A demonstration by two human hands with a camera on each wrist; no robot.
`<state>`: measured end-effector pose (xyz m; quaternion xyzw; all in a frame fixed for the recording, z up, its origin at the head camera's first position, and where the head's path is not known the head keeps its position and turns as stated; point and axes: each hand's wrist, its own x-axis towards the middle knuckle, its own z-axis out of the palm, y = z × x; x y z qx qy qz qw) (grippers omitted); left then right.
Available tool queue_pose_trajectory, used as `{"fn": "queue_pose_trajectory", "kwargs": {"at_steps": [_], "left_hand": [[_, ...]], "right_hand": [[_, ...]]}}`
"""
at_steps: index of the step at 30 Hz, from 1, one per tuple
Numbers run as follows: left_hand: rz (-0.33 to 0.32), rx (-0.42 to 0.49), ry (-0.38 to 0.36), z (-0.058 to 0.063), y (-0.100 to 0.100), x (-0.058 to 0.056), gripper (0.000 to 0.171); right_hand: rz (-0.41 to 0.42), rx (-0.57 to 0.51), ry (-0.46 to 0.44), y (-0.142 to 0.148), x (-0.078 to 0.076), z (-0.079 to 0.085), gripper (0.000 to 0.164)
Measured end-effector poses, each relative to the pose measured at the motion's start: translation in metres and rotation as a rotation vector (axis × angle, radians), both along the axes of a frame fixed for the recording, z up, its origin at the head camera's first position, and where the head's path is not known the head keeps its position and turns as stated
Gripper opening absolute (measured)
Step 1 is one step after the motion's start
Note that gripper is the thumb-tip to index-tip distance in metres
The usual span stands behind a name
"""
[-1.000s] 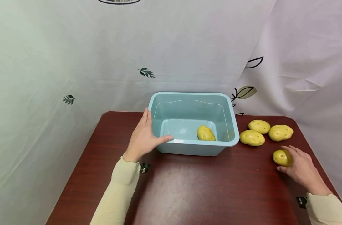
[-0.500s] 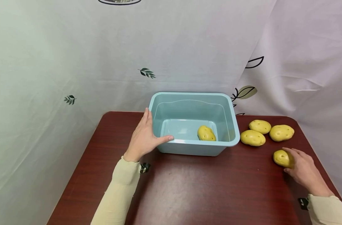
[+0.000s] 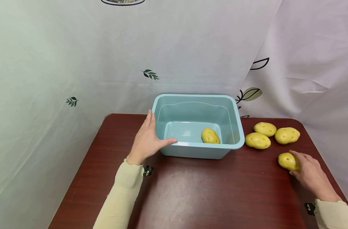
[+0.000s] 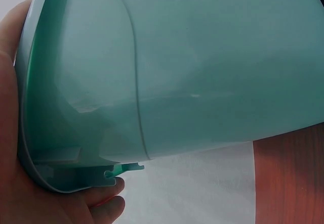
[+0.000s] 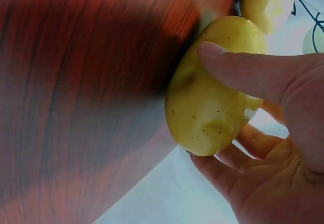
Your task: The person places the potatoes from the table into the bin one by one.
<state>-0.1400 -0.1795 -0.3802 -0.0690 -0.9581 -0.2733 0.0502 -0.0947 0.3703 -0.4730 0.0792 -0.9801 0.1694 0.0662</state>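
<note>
My left hand (image 3: 145, 140) holds the front left corner of a light blue plastic basin (image 3: 191, 152). Its thumb lies over the front rim, its upper fingers along the left side. In the left wrist view, two fingertips (image 4: 109, 209) curl under the rim of the basin (image 4: 202, 82). At the right of the table, my right hand (image 3: 309, 173) grips a yellow potato (image 3: 287, 161). The right wrist view shows the thumb across one side of the potato (image 5: 202, 113) and the other fingers behind and below it. Another potato (image 3: 210, 136) lies inside the basin.
Three more potatoes sit together right of the basin: one near its rim (image 3: 258, 141), one behind (image 3: 265, 129) and one farther right (image 3: 287, 135). The dark red wooden table (image 3: 208, 190) meets a pale patterned cloth (image 3: 191, 47) at the back.
My right hand has shifted slightly right, and its thumb has drawn in along the potato. The left hand stays at the basin; the whole view has drifted a little.
</note>
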Motion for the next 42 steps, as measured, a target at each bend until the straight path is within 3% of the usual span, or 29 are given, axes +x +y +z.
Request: {"fn": "queue_pose_trajectory", "kwargs": {"at_steps": [14,32,42], "left_hand": [[0.000,0.000,0.003,0.001,0.000,0.000,0.137],[0.004,0.007,-0.002,0.001,0.000,0.001,0.136],[0.003,0.016,-0.002,0.001,0.000,0.001,0.133]], "right_hand": [[0.006,-0.029,0.041,-0.006,0.001,0.006,0.079],[-0.036,-0.092,0.102,-0.025,-0.001,0.033,0.082],[-0.042,-0.075,0.121,-0.035,-0.001,0.043,0.084]]}}
